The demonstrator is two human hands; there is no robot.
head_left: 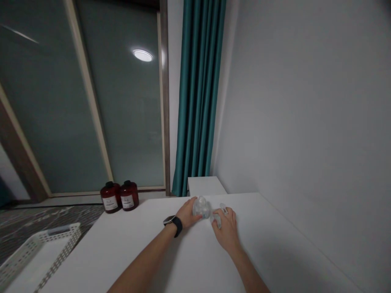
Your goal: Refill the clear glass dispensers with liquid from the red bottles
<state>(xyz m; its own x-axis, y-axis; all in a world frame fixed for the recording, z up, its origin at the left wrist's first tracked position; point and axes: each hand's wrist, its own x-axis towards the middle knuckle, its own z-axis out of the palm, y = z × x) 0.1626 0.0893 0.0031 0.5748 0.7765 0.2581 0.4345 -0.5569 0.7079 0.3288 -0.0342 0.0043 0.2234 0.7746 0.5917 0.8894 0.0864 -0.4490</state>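
Note:
Both my arms reach out over a white table (146, 252). My left hand (188, 215), with a dark watch (173, 223) on its wrist, has its fingers closed round a small clear glass or plastic object (201, 208) near the table's far edge. My right hand (226, 228) rests just right of it, fingers curled on another small clear piece (216, 220). A further clear bit (223, 208) lies just beyond the right hand's fingertips. What these clear pieces are is too small to tell.
Two dark red bottles (119, 196) with white labels stand on the floor past the table's left corner. A white lattice basket (36, 252) sits at the lower left. A small white cabinet (204, 185), a teal curtain (200, 97) and a white wall (305, 122) bound the far side and right.

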